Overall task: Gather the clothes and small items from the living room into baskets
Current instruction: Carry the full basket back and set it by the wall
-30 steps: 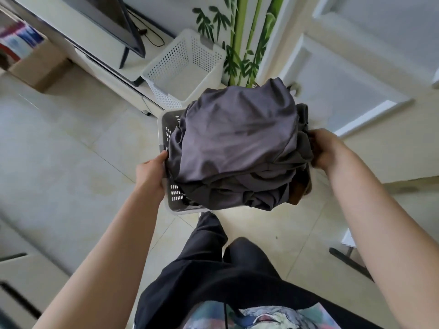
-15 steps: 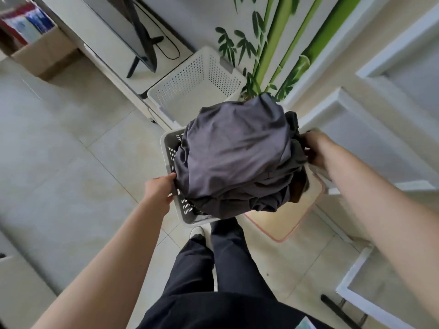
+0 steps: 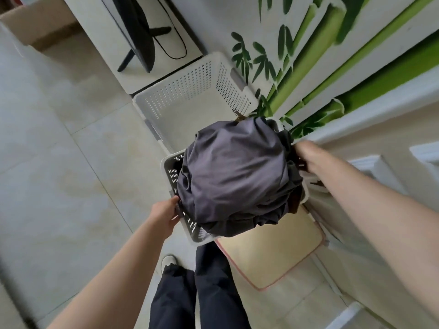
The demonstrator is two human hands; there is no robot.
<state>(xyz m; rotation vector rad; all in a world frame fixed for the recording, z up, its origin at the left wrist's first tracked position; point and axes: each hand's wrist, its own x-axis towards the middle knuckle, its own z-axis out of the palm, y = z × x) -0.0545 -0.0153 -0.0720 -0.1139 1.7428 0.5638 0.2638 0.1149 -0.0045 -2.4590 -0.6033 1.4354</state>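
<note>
I carry a white perforated laundry basket heaped with dark grey clothes that bulge over its rim. My left hand grips the basket's near left side. At the far right side, my right hand holds the rim, its fingers partly hidden by cloth. A second white basket stands on the floor just beyond, against the wall, with nothing visible inside it.
A white TV cabinet with a black screen stand and cable is behind the second basket. A cardboard box sits at top left. A beige mat lies under the carried basket by a white door. A bamboo mural covers the wall.
I have stepped toward the wall. The carried basket now hangs close beside the second basket and over the beige mat. Both hands keep their hold.
</note>
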